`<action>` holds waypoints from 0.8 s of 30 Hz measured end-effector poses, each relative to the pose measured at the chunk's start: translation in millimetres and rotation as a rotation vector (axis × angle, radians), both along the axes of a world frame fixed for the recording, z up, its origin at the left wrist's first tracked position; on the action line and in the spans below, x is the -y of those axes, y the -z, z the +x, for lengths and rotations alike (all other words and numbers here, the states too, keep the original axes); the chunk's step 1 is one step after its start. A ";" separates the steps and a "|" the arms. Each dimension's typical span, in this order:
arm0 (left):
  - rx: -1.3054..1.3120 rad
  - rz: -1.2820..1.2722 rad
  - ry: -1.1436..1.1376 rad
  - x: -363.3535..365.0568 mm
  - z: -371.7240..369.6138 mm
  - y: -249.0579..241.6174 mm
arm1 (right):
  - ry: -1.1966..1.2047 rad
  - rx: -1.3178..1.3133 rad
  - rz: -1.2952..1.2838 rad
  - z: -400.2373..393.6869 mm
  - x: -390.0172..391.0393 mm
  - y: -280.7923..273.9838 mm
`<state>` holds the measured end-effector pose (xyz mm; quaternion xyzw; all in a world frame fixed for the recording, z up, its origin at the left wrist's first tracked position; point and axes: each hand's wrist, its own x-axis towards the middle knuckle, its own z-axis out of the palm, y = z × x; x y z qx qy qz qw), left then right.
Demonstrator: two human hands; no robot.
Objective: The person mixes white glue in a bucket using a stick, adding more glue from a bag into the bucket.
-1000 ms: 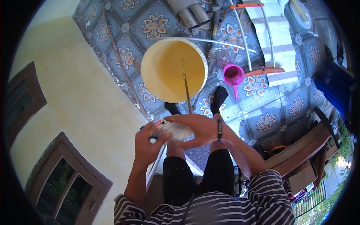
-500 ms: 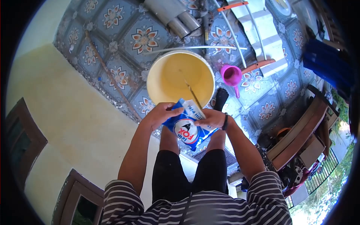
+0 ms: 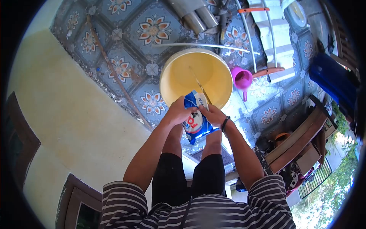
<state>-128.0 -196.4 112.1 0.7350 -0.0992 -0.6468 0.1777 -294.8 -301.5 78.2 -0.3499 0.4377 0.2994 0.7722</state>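
Between my two hands is a blue and white packet with red lettering (image 3: 194,128), held near the front rim of a large yellow bucket (image 3: 173,66). My left hand (image 3: 179,111) is closed on the packet's left side. On the opposite side, my right hand (image 3: 214,115) grips its upper edge. A thin stick (image 3: 203,90) leans inside the bucket, its lower part hidden behind the packet and my right hand. The packet's opening cannot be made out.
A pink dipper (image 3: 242,79) stands right of the bucket. Behind the bucket lie a pale rod (image 3: 206,45) and metal pipes (image 3: 196,23). A frame with orange bars (image 3: 268,71) is at the back right, a wooden bench (image 3: 297,141) at the right.
Both hands and the packet have moved up in view, nearer the bucket, and my hands are closer together. The surroundings have shifted in view.
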 end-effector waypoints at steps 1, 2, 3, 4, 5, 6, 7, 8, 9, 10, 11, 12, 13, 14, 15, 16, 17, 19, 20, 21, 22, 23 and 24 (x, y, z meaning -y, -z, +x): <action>-0.021 0.001 -0.058 2.3 -5.4 3.2 | 0.060 -0.066 0.045 2.9 0.1 -1.4; -0.041 0.000 -0.111 7.0 -8.3 3.2 | 0.076 -0.066 0.037 2.0 0.4 -1.1; -0.059 0.000 -0.160 11.8 -10.2 2.1 | 0.043 -0.022 0.056 -1.0 4.0 -2.2; -0.149 0.048 -0.156 15.9 -8.6 -0.3 | 0.014 0.026 0.072 -2.8 9.0 -3.0; -0.168 0.049 -0.145 19.1 -8.2 -1.8 | -0.014 0.074 0.090 -4.3 13.4 -3.9; -0.185 0.052 -0.138 20.7 -7.8 -3.8 | -0.013 0.078 0.138 -9.7 14.1 4.2; -0.197 0.053 -0.137 21.9 -6.7 -5.3 | -0.029 0.077 0.127 -13.6 17.0 5.8; -0.133 0.022 -0.090 22.8 -8.9 -5.3 | -0.049 0.079 0.118 -12.4 21.5 1.3; -0.125 0.024 -0.096 21.9 -10.6 -6.7 | -0.069 0.079 0.113 -11.1 25.1 -3.1; -0.118 0.026 -0.096 21.4 -12.0 -8.4 | -0.104 0.079 0.095 -9.6 30.5 -4.0; -0.114 0.023 -0.090 25.6 -11.2 -10.5 | -0.104 0.094 0.096 -9.0 32.5 0.9; -0.154 0.024 -0.115 26.6 -10.3 -7.3 | -0.099 0.102 0.098 -10.8 33.6 5.2; -0.200 0.028 -0.143 25.7 -9.3 -4.0 | -0.096 0.104 0.103 -14.7 33.8 8.2; -0.243 0.032 -0.178 26.2 -10.2 -3.4 | -0.138 0.085 0.082 -14.0 37.0 9.1; -0.235 0.026 -0.193 28.6 -11.2 -4.4 | -0.109 0.091 0.083 -15.5 36.2 11.4; -0.223 0.019 -0.210 31.1 -10.2 -6.9 | -0.082 0.102 0.083 -15.4 35.2 14.7; -0.209 0.013 -0.224 33.2 -8.3 -8.6 | -0.053 0.115 0.083 -12.9 35.3 15.5; -0.155 0.024 -0.177 27.1 -10.3 -0.7 | -0.087 0.129 0.070 -10.3 36.2 15.7; -0.127 0.026 -0.155 27.1 -9.5 0.7 | -0.095 0.134 0.059 -9.2 35.8 17.4; -0.124 0.028 -0.155 26.3 -9.0 0.3 | -0.103 0.137 0.049 -9.2 35.3 18.1; -0.122 0.027 -0.155 26.4 -8.6 -0.5 | -0.102 0.146 0.032 -9.0 34.2 18.8; -0.122 0.025 -0.155 27.1 -8.7 -1.4 | -0.102 0.153 0.015 -9.6 31.8 19.9; -0.140 0.020 -0.181 26.8 -9.7 -1.8 | -0.102 0.159 -0.002 -11.0 29.4 20.7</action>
